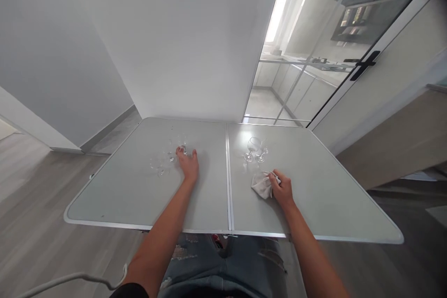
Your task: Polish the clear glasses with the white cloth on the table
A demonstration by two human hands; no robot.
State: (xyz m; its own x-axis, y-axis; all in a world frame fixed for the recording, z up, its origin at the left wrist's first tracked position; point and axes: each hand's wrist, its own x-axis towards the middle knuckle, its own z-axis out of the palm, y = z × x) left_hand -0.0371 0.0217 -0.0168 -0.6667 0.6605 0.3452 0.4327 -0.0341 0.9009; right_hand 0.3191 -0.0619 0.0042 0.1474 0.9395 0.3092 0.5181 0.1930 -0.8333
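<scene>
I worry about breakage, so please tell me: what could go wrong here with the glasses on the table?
The left hand reaches among clear glasses that are hard to see against the grey table; it may knock one over. The right hand, holding a cloth, is near two more wine glasses and could bump them.

Stemmed glasses (256, 150) and clear glassware (164, 160) crowd the table's (314, 172) far half.

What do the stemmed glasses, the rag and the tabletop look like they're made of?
Stemmed glasses: clear glass by the look, see-through with bright glints. Rag: soft pale cloth, crumpled under the right hand. Tabletop: smooth grey panels, metal-looking edging; material uncertain.
</scene>
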